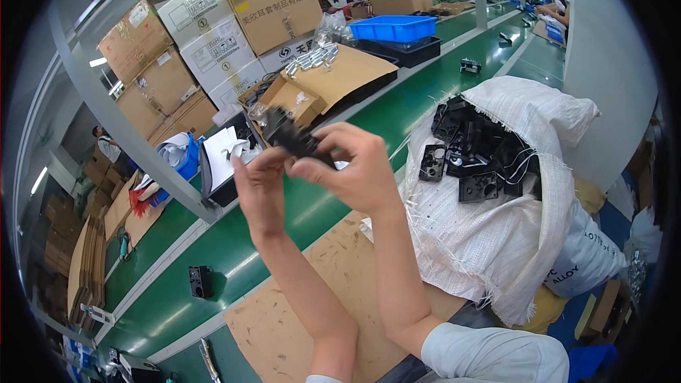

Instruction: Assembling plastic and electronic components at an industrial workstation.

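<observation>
A black moulded plastic housing (289, 133) is raised above the green conveyor, tilted, its far end slightly blurred. Closed around its near right end are the fingers and thumb of my right hand (358, 167). From below, my left hand (264, 195) grips the same part with its fingertips, while its thumb sticks up beside it. To the right, a white woven sack (472, 237) lies open, with several similar black housings (479, 188) and thin white wires in its mouth. One more black housing (201, 281) rests on the conveyor at the lower left.
The green conveyor (248, 269) runs diagonally, with a brown cardboard sheet (273, 319) at its near edge. Across it stand stacked cartons (213, 28), a blue bin (394, 27) and a black tray (225, 195). A knife-like tool (209, 360) lies lower left. Other people work farther off.
</observation>
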Demonstrator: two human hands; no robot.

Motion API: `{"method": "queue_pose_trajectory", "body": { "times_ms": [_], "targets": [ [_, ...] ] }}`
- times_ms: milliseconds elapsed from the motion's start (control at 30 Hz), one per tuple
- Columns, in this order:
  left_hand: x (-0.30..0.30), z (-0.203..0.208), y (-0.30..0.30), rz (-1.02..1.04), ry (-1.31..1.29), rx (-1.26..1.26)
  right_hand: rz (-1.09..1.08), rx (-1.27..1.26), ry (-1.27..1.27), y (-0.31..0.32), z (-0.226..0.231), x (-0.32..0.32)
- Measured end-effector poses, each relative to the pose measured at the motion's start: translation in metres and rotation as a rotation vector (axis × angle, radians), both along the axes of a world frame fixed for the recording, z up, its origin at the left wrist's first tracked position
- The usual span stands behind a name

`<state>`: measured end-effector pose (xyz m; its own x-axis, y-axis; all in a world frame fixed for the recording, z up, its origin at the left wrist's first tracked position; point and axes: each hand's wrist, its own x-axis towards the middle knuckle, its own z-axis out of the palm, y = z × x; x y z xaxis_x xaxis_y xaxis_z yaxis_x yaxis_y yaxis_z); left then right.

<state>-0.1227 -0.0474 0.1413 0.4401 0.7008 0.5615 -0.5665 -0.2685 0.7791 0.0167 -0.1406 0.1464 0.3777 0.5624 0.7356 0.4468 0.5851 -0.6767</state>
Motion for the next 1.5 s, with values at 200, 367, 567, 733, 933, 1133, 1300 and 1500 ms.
{"method": "queue_pose_trajectory", "body": {
  "times_ms": [200, 367, 567, 733, 933, 1133, 1300, 1500],
  "targets": [
    [0.028, -0.061, 0.059, 0.693, 0.773, 0.114, 0.425, 0.261, 0.542, -0.003, -0.011, 0.016],
    [0.028, -0.164, 0.111, 0.589, 1.09, 0.156, 0.445, 0.215, 0.685, -0.002, -0.012, 0.017],
    [0.047, -0.161, 0.087, 0.512, 1.317, 0.092, 0.422, 0.125, 0.67, -0.001, -0.012, 0.019],
    [0.036, -0.163, 0.088, 0.519, 1.41, 0.154, 0.473, 0.092, 0.645, 0.004, -0.019, 0.022],
    [0.033, -0.162, 0.089, 0.659, 1.492, 0.123, 0.539, 0.186, 0.711, 0.004, -0.018, 0.019],
    [0.017, -0.163, 0.094, 0.667, 1.432, 0.273, 0.218, 0.126, 0.611, 0.009, -0.023, 0.019],
    [0.002, -0.156, 0.107, 0.373, 0.982, 0.253, 0.173, 0.081, 0.525, 0.014, -0.02, 0.016],
    [0.024, -0.112, 0.082, 0.472, 0.718, 0.194, 0.278, 0.131, 0.552, 0.013, -0.016, 0.011]
  ]
}}
